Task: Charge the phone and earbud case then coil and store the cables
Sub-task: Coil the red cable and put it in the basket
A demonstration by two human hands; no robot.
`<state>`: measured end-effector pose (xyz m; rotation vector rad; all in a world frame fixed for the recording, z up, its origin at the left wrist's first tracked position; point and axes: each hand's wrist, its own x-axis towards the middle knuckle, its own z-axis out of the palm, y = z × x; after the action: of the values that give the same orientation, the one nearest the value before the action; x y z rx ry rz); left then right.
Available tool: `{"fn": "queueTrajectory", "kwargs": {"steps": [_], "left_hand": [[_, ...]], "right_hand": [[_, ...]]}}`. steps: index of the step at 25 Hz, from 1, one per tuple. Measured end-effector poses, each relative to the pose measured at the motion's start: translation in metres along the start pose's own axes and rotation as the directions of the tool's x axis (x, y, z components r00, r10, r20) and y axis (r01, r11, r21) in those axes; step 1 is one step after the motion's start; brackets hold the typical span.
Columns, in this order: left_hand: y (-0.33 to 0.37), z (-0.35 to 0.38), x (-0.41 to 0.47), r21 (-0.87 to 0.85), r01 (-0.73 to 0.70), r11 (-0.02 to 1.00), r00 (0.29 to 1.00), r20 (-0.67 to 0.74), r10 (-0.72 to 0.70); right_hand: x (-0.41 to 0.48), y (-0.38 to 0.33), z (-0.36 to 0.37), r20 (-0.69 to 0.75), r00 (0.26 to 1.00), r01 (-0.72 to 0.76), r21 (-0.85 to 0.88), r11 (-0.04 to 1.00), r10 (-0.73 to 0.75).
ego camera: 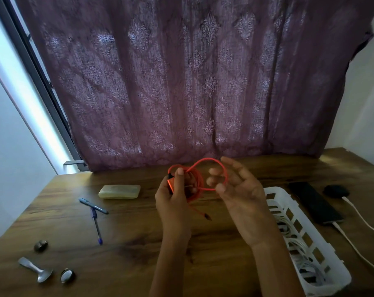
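My left hand [173,196] grips a coiled red cable [197,181] above the wooden table, thumb pressed on its black-and-red plug. One loop of the cable arcs over to my right hand [235,189], whose curled fingers hold that loop. A free plug end of the cable [206,215] hangs below the coil. To the right a black phone [314,202] lies flat with a white cable [353,243] plugged into its near end. A dark earbud case [336,190] beyond it has another white cable [361,219] attached.
A white slotted basket [323,254] holding coiled white cables stands at the right. On the left lie a pale oblong case [119,191], two pens [95,213], a metal spoon [35,270] and two small round metal objects [40,245]. A purple curtain [181,82] hangs behind the table.
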<state>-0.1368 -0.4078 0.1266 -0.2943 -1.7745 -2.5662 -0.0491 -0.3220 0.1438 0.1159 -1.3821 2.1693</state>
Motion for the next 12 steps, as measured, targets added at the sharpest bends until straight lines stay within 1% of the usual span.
{"fn": "queueTrajectory", "kwargs": {"steps": [1,3,5,6,8,9,10,12], "left_hand": [[0.002,0.002,0.001,-0.058,0.025,0.998,1.0,0.002,-0.025],[0.003,0.005,0.0,-0.133,0.073,0.988,0.997,0.02,-0.071],[0.003,0.003,0.001,-0.153,0.104,0.983,0.995,0.027,-0.101],[0.002,0.0,0.002,-0.135,0.111,0.985,0.994,0.03,-0.108],[0.001,-0.009,0.004,-0.059,0.113,0.992,0.993,0.038,-0.111],[0.0,-0.013,0.005,-0.032,0.122,0.992,0.992,0.045,-0.12],[0.001,-0.017,0.006,-0.021,0.137,0.99,0.989,0.059,-0.136],[0.005,-0.022,0.005,-0.038,0.179,0.983,0.98,0.1,-0.175]], "right_hand": [[0.0,0.004,0.004,-0.009,1.0,0.011,-0.052,0.999,-0.012],[0.0,0.011,0.014,-0.064,0.995,0.055,-0.249,0.967,-0.073],[0.003,0.016,0.019,-0.111,0.979,0.115,-0.394,0.912,-0.172],[0.004,0.016,0.018,-0.161,0.963,0.132,-0.414,0.901,-0.215],[0.008,0.011,0.011,-0.3,0.921,0.131,-0.365,0.922,-0.25],[0.009,0.007,0.005,-0.348,0.895,0.136,-0.386,0.912,-0.28],[0.01,0.002,-0.001,-0.36,0.871,0.146,-0.461,0.875,-0.334],[0.011,-0.007,-0.012,-0.303,0.853,0.161,-0.621,0.767,-0.424]]}}
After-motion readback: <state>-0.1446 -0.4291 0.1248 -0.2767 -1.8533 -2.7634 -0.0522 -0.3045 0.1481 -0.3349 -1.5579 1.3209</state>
